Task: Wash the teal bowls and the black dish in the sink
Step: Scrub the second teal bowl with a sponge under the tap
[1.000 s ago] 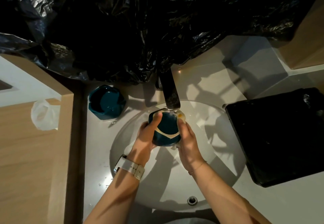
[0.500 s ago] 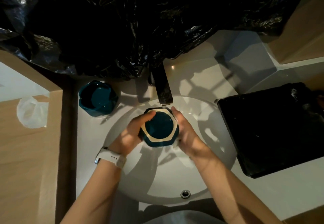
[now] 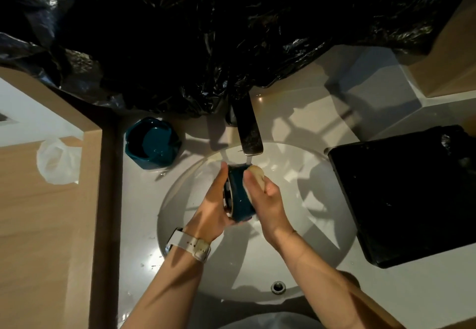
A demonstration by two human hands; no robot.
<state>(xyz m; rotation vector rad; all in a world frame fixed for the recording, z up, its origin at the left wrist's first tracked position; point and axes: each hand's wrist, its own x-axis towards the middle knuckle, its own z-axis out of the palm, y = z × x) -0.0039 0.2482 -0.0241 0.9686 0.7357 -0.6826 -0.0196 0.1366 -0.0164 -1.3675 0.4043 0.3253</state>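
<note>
Gripping a teal bowl [image 3: 240, 194] on its side under the faucet [image 3: 249, 132], the left hand [image 3: 215, 207] steadies it over the sink [image 3: 322, 238] while right-hand fingers [image 3: 251, 184] clasp a sponge [image 3: 257, 174] against it. 1 more teal bowl [image 3: 152, 143] sits on the worktop [image 3: 386, 300], black dish [image 3: 401, 194] right.

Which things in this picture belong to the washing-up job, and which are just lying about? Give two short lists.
Part of the job:
teal bowl in hand
second teal bowl
black dish
sponge
faucet
sink
left hand
right hand

Just lying about:
black plastic sheeting
white plastic bag
</note>
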